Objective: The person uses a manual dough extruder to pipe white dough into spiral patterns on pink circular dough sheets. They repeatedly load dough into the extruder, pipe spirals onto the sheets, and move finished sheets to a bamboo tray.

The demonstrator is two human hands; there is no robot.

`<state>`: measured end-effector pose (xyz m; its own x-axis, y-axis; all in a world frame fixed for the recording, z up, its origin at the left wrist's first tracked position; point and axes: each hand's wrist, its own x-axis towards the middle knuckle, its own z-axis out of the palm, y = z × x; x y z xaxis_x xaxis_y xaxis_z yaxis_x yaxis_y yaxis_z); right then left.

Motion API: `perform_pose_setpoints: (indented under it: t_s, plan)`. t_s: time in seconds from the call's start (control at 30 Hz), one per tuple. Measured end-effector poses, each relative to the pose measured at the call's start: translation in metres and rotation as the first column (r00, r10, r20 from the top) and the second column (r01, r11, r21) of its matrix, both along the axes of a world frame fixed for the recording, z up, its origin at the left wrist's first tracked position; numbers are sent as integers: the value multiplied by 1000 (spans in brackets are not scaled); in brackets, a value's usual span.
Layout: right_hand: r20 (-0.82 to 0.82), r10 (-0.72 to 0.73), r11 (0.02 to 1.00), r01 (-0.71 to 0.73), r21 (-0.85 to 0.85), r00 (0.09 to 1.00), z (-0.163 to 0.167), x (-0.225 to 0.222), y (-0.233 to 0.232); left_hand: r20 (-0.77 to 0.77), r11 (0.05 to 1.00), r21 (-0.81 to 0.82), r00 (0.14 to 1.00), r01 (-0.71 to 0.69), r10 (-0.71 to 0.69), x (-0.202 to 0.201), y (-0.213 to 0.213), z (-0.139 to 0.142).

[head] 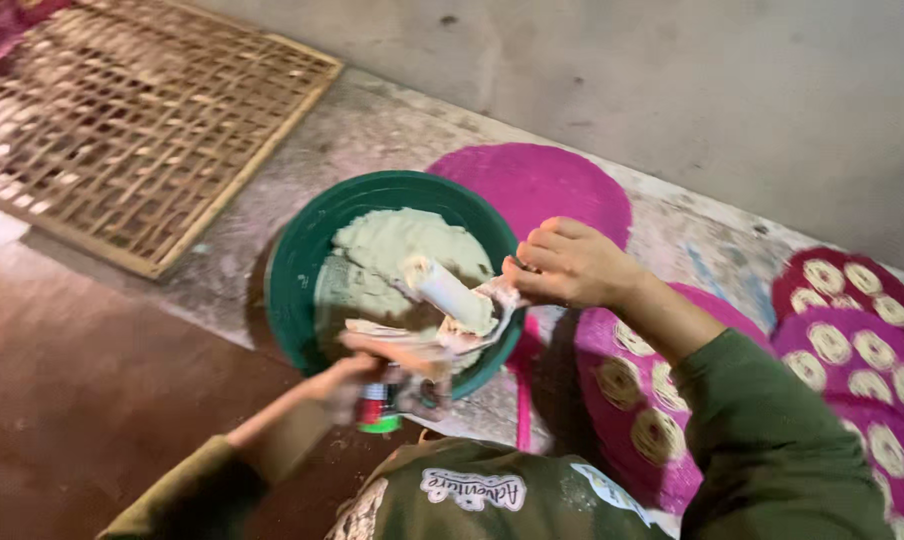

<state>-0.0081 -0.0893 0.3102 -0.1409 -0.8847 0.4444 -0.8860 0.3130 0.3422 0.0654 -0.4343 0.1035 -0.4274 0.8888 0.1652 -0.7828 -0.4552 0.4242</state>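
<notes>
Head view: we look down on a round green plastic basin (297,270) standing on a grey concrete floor (372,130). The basin holds pale greenish-white paste (392,245), heaped toward its far side.

Right hand (572,262): fingers curled, closed on the edge of a thin paste-smeared sheet (492,300) at the basin's right rim. A paste-coated cylindrical roll (450,292) lies on that sheet, tilted, over the basin's near-right part.

Left hand (357,378): blurred by motion, at the basin's near rim; whether its fingers are closed or apart we cannot tell. A small red-and-green can (379,408) shows just below it; contact unclear.

Round magenta woven mats (532,180) lie right of the basin, several carrying rows of pale spiral discs (852,350). A woven bamboo lattice tray (132,120) lies far left, well apart from the basin. Both sleeves are olive green
</notes>
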Motion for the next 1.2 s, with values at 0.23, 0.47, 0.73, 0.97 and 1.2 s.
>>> perform_pose_setpoints:
  t_s: [0.23,0.47,0.73,0.97,1.2]
  plan:
    - [831,-319,788,615,-34,456,-93,13,-83,-407,391,-547,643,-740,648,-16,-39,6]
    - [590,-775,595,575,562,225,-182,-8,-152,-437,312,-397,476,-863,763,-10,-73,-21]
    - [975,-187,790,571,222,-120,-91,6,-58,-389,332,-485,539,-809,747,5,-101,-23]
    - [978,-76,818,573,-50,194,-36,28,-78,-379,391,-535,627,-749,681,9,-100,-6]
    - [722,-183,917,381,-120,667,-26,24,-104,-377,446,-514,660,-732,649,10,-94,12]
